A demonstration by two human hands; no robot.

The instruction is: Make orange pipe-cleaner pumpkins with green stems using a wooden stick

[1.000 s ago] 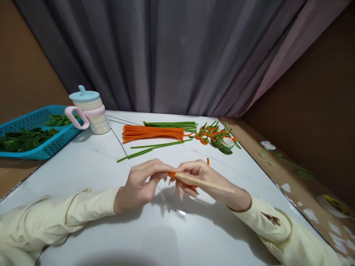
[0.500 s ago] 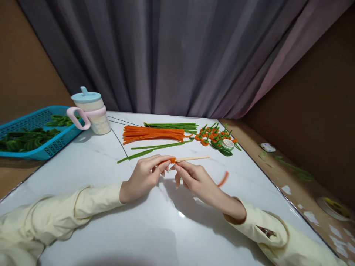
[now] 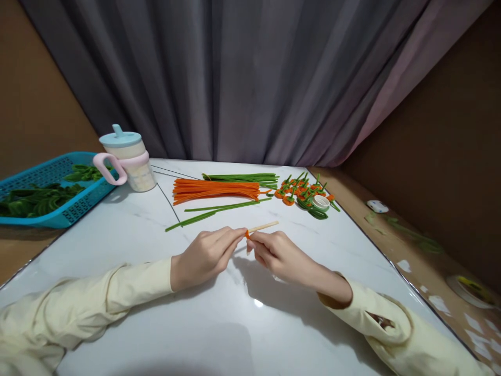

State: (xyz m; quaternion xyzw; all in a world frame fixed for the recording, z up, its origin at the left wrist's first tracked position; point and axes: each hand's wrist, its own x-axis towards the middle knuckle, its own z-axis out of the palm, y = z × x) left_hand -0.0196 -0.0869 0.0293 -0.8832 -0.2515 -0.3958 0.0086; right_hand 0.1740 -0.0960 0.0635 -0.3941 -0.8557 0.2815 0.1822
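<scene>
My left hand (image 3: 207, 256) and my right hand (image 3: 277, 253) meet fingertip to fingertip above the white marble table (image 3: 219, 324). Between them they pinch a thin wooden stick (image 3: 263, 226) that points away to the right. A small bit of orange pipe cleaner (image 3: 247, 234) is wound on the stick right at my fingertips. The left fingers grip the stick's near end; the right fingers close on the orange piece.
Behind the hands lie loose green stems (image 3: 213, 211), a bundle of orange pipe cleaners (image 3: 215, 189), green ones (image 3: 242, 177), several small orange flowers (image 3: 301, 190) and a tape roll (image 3: 321, 201). A lidded cup (image 3: 127, 156) and blue basket (image 3: 47, 185) stand at the left.
The stick swung from pointing back toward my right wrist to pointing away to the right. The loose orange tail seen half a second ago is no longer visible.
</scene>
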